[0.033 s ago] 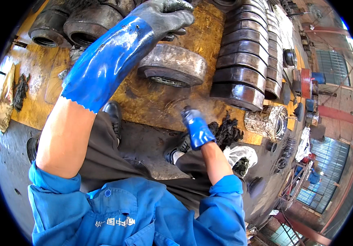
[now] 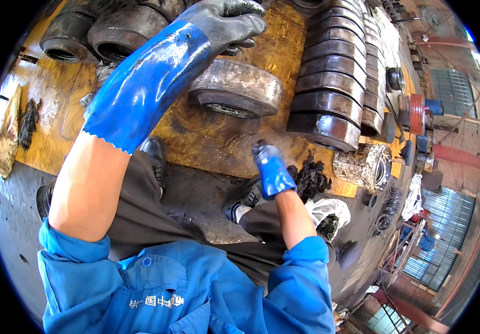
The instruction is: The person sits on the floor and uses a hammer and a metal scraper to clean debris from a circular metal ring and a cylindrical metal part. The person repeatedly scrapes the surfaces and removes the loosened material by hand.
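Note:
My left hand [image 2: 231, 25], in a long blue glove with a grimy dark hand part, is raised at the top of the view. Its fingers curl inward, and the frame's edge cuts off part of them, so what they hold is hidden. Beyond and below it a thick, greasy metal ring [image 2: 240, 92] rests on the yellow-brown work surface [image 2: 195, 142]. My right hand [image 2: 265, 156], also in a blue glove with dark fingertips, hovers low before the ring, apart from it. Motion smears its fingers.
Rows of dark metal rings [image 2: 329, 78] lie on their sides at the right. More greasy rings [image 2: 123, 33] stand at the upper left. A grease-smeared cylinder [image 2: 362, 164], dark rags [image 2: 312, 175] and a white plastic bag [image 2: 329, 211] lie right of my right hand.
My right hand has shifted slightly to the right. The left hand is almost still, and the metal ring keeps its place.

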`<state>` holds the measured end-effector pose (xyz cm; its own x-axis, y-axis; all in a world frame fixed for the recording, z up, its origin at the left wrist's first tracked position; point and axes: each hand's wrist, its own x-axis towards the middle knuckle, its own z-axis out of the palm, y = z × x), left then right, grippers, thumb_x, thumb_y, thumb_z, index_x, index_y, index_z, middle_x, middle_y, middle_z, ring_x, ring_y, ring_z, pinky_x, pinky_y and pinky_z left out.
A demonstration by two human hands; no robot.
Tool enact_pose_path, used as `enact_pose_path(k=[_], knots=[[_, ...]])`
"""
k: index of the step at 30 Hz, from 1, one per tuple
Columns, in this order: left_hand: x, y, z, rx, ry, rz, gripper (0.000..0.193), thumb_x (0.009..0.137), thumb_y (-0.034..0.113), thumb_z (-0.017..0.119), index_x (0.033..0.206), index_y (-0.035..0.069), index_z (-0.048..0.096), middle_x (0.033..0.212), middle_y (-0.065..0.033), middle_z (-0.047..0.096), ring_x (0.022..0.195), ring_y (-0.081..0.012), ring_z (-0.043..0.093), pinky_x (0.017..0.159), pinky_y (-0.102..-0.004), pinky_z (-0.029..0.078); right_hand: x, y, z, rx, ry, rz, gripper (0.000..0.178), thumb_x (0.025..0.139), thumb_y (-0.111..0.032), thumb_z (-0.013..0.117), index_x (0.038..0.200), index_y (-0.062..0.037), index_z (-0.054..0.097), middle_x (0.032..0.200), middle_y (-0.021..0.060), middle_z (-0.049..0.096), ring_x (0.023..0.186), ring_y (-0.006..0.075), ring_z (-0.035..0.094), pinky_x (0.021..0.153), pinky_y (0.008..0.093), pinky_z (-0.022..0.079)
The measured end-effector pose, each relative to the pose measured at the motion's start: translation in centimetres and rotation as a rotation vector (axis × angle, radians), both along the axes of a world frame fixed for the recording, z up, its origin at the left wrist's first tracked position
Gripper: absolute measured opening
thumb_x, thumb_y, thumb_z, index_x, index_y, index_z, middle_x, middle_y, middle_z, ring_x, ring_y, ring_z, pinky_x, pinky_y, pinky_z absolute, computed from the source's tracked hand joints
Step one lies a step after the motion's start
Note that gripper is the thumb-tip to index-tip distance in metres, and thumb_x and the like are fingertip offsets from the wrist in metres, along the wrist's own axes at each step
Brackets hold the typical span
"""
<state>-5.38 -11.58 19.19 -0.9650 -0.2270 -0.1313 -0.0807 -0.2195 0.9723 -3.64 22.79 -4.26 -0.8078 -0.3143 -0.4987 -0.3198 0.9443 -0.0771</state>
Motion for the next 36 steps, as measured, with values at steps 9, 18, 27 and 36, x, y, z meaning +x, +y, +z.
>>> enact_pose_path(k=[9, 18, 27, 36], knots=[[-0.4, 0.3, 0.4, 0.054, 0.003, -0.033, 0.036, 0.093, 0.013, 0.068, 0.126, 0.001, 0.061, 0.108, -0.0067, 0.070, 0.093, -0.0134, 0.067, 0.078, -0.0274, 0.055, 2.7, -1.5, -3.0, -0.044, -0.132, 0.184, 0.032, 0.093, -0.037, 0.057, 0.096, -0.0098, 0.073, 0.092, 0.0195, 0.071, 0.086, 0.0407, 0.068, 0.074, 0.0506, 0.055], [-0.6, 0.0, -0.9, 0.058, 0.010, -0.073, 0.037, 0.094, 0.013, 0.067, 0.128, 0.002, 0.059, 0.108, -0.0067, 0.071, 0.093, -0.0131, 0.067, 0.076, -0.0266, 0.055, -2.2, 1.7, -1.2, -0.082, 0.259, -0.013, 0.029, 0.094, -0.032, 0.055, 0.090, -0.0087, 0.071, 0.087, 0.0217, 0.070, 0.080, 0.0413, 0.068, 0.068, 0.0502, 0.055], [-0.7, 0.0, -0.6, 0.041, 0.063, -0.039, 0.036, 0.094, 0.013, 0.067, 0.127, -0.001, 0.060, 0.108, -0.0074, 0.071, 0.093, -0.0133, 0.066, 0.078, -0.0259, 0.055, 6.1, -5.4, 0.8, 0.217, -0.385, 0.143, 0.029, 0.088, -0.026, 0.058, 0.111, -0.0148, 0.071, 0.121, 0.0125, 0.068, 0.111, 0.0325, 0.065, 0.091, 0.0450, 0.054], [-1.3, 0.0, -1.2, 0.051, 0.054, -0.137, 0.039, 0.094, 0.014, 0.066, 0.129, 0.001, 0.058, 0.109, -0.0068, 0.070, 0.092, -0.0137, 0.067, 0.074, -0.0282, 0.055, 0.5, 5.9, -2.9, -0.008, 0.292, -0.089, 0.030, 0.095, -0.031, 0.053, 0.090, -0.0079, 0.071, 0.083, 0.0198, 0.070, 0.078, 0.0394, 0.069, 0.066, 0.0500, 0.055]])
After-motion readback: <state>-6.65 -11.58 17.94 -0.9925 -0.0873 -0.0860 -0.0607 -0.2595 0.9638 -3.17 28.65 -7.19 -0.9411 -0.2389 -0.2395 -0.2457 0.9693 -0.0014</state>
